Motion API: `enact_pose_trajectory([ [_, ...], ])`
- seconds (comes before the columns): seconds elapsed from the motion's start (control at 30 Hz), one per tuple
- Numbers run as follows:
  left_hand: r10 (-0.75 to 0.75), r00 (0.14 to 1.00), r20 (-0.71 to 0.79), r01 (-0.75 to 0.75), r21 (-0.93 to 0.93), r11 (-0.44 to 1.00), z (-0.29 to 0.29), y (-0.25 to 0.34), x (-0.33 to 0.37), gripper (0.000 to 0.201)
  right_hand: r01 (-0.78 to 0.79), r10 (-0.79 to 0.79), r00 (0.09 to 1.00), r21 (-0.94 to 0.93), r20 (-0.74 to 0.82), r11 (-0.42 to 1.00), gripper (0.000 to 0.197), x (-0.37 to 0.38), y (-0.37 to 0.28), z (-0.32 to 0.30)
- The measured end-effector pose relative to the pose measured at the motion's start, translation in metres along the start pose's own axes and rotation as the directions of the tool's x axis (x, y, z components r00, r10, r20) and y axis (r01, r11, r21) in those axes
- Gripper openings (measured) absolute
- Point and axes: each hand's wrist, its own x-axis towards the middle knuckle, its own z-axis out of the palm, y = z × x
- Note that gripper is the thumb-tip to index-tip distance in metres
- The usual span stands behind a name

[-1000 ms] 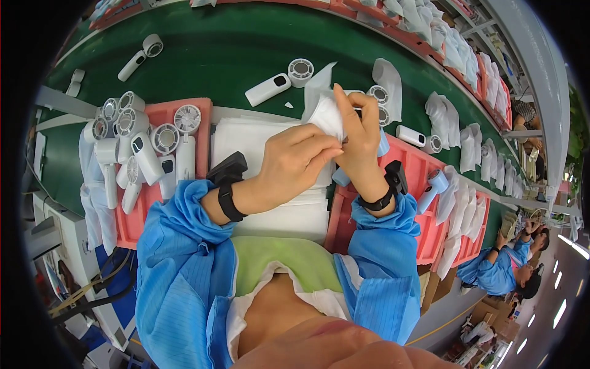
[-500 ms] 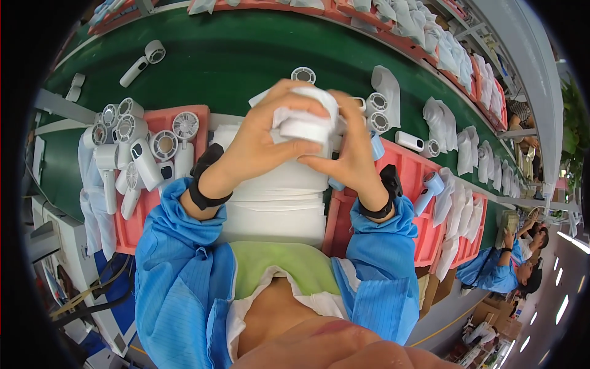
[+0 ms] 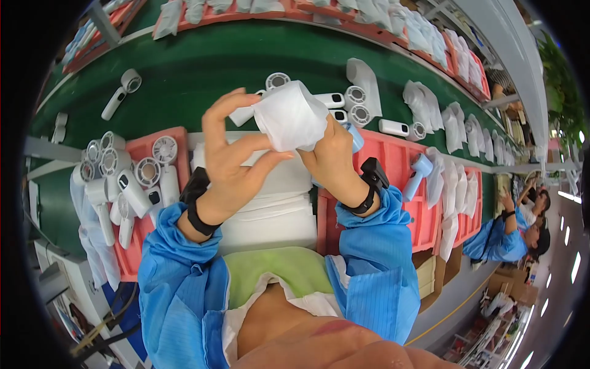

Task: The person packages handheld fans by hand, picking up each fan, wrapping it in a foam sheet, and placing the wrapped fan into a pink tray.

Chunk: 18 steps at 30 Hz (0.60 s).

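In front of my chest, above a stack of flat white bags (image 3: 270,227), I hold up a soft white bag (image 3: 294,117) that bulges into a rounded bundle. Its content is hidden. My right hand (image 3: 335,157) grips the bundle from its right and lower side, most fingers behind it. On the other side my left hand (image 3: 236,157) is open, thumb and fingers spread in a curve beside the bag's left edge. Just beyond the bundle, white handheld fans (image 3: 278,80) lie on the green belt.
A pink tray (image 3: 178,138) on the left is heaped with white handheld fans (image 3: 117,163). Another pink tray (image 3: 381,150) on the right holds a blue fan (image 3: 419,174) and bagged ones. Bagged fans (image 3: 423,104) line the green belt (image 3: 203,67). Co-workers (image 3: 507,237) sit far right.
The white bundle has turned and come into sharper view. My left fingers have come off it and spread to its left, while my right hand stays on it. The whole view has shifted slightly.
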Motion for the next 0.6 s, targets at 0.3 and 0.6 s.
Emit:
enact_pose_trajectory([
  [0.3,-0.551,0.827,0.111,0.53,-0.477,0.701,0.004,-0.034,0.0,0.016,-0.352,0.124,0.907,0.561,0.403,0.749,0.035,0.005,0.028,-0.066],
  [0.6,-0.388,0.687,0.614,0.337,0.203,0.919,0.075,-0.033,-0.062,0.022,-0.712,0.727,0.653,-0.498,-0.212,0.494,0.062,0.019,0.309,-0.072],
])
